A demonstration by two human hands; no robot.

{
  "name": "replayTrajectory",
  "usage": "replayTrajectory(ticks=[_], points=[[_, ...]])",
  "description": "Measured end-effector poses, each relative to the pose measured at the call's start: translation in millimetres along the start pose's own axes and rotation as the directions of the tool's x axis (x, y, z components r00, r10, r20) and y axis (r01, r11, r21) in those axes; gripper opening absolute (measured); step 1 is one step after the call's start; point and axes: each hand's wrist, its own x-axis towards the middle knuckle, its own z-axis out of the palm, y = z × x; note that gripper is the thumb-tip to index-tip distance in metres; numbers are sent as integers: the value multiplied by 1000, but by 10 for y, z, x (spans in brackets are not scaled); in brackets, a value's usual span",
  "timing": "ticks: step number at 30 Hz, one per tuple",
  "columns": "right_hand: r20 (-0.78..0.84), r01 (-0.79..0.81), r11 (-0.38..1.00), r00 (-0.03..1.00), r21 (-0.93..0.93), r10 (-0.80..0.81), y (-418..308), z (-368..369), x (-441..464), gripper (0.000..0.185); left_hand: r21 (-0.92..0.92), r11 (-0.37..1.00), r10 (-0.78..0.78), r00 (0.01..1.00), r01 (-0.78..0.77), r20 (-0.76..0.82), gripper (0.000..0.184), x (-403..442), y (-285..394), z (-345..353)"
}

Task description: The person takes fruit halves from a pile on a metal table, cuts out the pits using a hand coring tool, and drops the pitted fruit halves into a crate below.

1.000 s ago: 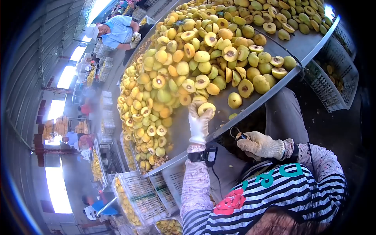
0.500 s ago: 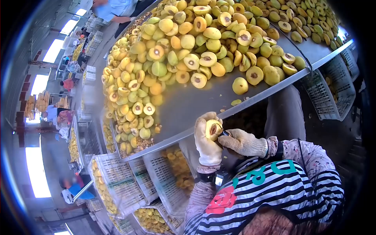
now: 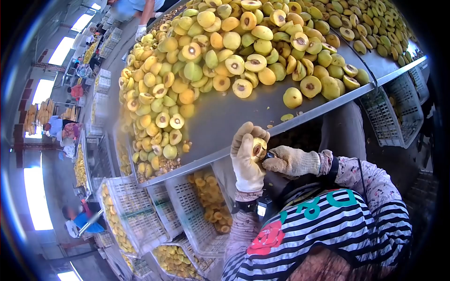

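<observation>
left hand [image 3: 248, 159] and right hand [image 3: 294, 161] close together at a halved fruit [image 3: 258, 147], mid-frame.
white crate [image 3: 143, 220] of yellow fruit at lower left; grey desk [image 3: 220, 129] above centre, bearing a heap of fruit [image 3: 231, 40]; left fingers grasping the halved fruit, cut face showing; right fingers wrapped round a small dark tool [image 3: 269, 155] just beside it; another crate [image 3: 377, 124] toward the right edge.

Two hands [image 3: 247, 161] [image 3: 293, 161], one held fruit [image 3: 258, 147], one tool [image 3: 269, 155] (seemingly).
</observation>
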Motion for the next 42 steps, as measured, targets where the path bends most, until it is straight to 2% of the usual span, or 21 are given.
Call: replayTrajectory(ticks=[4,8,11,14,15,18,19,22,23,24,26,27,28,29,30,31,32,34,38,41,42], points=[[64,-34,999,997,7,33,-89,26,-65,54,-69,997,44,974,-30,222,27,33,-3,-86],[-168,227,959,952,-168,-255,119,153,-66,55,17,1000,-22,957,18,288,28,25,40,-98],[142,-161,986,978,51,152,-52,33,-139,51,187,976,-173,923,114,343,28,62,136,-124],[458,-345,811,883,473,109,136,24,-150,46,107,973,-231,836,205,498,28,110,149,-151],[549,-373,716,836,590,-17,105,45,-174,47,101,970,-239,791,221,563,30,108,143,-157],[688,-634,279,611,721,-392,377,149,-16,52,-151,959,-135,856,239,499,30,78,-13,-53],[674,-652,226,596,724,-436,401,163,6,54,-175,962,-123,903,211,413,29,54,-32,4],[631,-525,352,633,775,-448,393,143,-51,55,-228,937,-251,965,263,78,27,-30,57,181],[697,-585,409,438,700,-568,423,186,-27,57,-322,899,-297,953,298,54,26,72,51,59],[726,-502,528,406,685,-554,267,160,-55,57,-375,889,-296,955,262,-34,24,108,92,-20],[720,-575,438,497,691,-485,370,119,-134,58,-225,963,-174,978,146,-111,24,-46,270,-105],[724,-539,504,615,675,-312,314,26,-196,57,-74,997,-41,998,38,-45,26,-170,376,-179],[647,-573,660,743,486,168,136,-49,-289,54,309,950,71,997,-56,-39,27,-288,553,-313],[522,-507,739,816,443,247,168,-26,-338,52,674,739,75,995,-11,-66,26,-386,760,-509],[373,-445,809,876,385,305,205,-12,-395,50,925,378,92,996,-36,2,21,-419,901,-651],[418,-471,735,865,487,277,227,-46,-431,50,977,-89,74,977,-193,199,21,-396,1065,-848],[406,-429,745,884,511,231,203,-47,-443,50,787,-526,-26,931,-322,364,21,-342,1169,-712],[366,-336,761,920,555,139,113,-14,-473,50,942,-82,210,918,-326,336,21,-247,1123,-356],[171,-169,833,981,526,91,109,-97,-577,49,790,-331,20,833,-517,553,36,711,906,35],[94,-118,800,993,588,78,148,-203,-735,45,810,-318,-93,867,-492,490,51,1612,460,-121],[72,-119,783,993,610,96,138,-237,-791,44,797,-472,-149,925,-376,349,62,1637,359,106]])
